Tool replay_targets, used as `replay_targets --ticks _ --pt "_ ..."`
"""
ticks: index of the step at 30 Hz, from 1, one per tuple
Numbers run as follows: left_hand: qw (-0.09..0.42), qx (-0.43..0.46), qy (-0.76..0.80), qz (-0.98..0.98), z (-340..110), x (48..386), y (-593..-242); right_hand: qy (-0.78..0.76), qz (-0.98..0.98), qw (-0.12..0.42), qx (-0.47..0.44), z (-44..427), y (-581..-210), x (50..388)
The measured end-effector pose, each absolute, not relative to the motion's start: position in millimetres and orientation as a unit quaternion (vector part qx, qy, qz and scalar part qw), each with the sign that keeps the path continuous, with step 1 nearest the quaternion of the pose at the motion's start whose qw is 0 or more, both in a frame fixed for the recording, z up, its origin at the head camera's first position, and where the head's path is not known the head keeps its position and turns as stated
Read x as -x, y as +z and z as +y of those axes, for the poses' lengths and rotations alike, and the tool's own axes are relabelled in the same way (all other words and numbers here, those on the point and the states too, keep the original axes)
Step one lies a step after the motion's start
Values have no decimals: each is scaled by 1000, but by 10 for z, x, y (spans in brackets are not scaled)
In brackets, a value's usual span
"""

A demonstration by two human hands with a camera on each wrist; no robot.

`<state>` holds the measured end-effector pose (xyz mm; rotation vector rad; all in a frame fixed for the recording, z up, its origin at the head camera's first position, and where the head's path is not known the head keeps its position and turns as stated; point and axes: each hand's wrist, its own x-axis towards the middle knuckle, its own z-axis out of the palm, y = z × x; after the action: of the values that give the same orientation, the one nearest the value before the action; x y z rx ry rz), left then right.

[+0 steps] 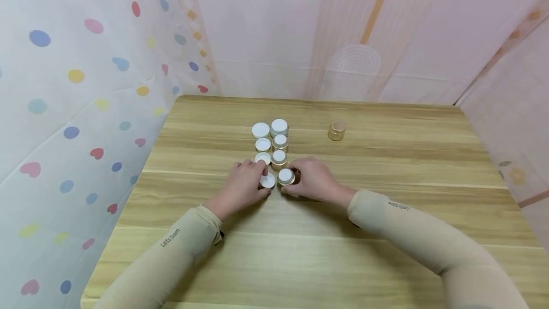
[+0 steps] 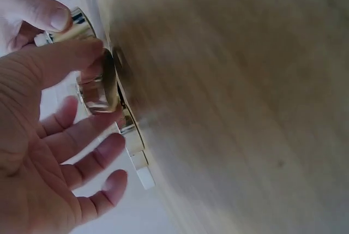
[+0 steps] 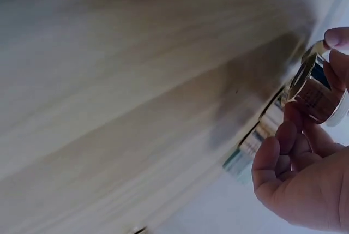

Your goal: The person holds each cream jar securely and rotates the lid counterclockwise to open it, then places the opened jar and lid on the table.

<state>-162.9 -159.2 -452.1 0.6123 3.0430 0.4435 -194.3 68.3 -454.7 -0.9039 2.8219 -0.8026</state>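
Observation:
My left hand (image 1: 244, 181) pinches an upturned lid (image 1: 268, 181), white inside and gold outside, between thumb and forefinger. The other left fingers are spread beside it in the left wrist view. Close to its right, my right hand (image 1: 314, 179) grips a small gold cosmetic jar (image 1: 286, 176) topped with a white inner cover. In the right wrist view this jar (image 3: 316, 95) sits between thumb and fingers, its base low over the table. Beyond the hands, a column of upturned lids (image 1: 260, 130) runs alongside a column of open jars (image 1: 279, 128), the farthest one pale green.
A capped gold jar (image 1: 337, 131) stands apart toward the back right. All of this is on a wood-grain table (image 1: 386, 156). A patterned cloth (image 1: 266, 23) hangs behind the table's back edge, and a dotted cloth (image 1: 64, 156) hangs at the left.

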Motion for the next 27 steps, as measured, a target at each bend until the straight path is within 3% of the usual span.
replay_targets --ticks 8,13,20,27 --pt "1 -170 113 979 -1601 1628 -4542 -240 929 12 281 538 -4649 1951" --pt "4 -153 114 982 -1604 1599 -4529 -247 930 50 269 716 -4600 1991" --pt "-47 -153 147 976 -1641 1580 -4360 -387 919 -12 76 1275 -4437 2551" --pt "-45 -207 173 962 -1478 1574 -4296 -428 899 85 -32 1568 -4523 2966"
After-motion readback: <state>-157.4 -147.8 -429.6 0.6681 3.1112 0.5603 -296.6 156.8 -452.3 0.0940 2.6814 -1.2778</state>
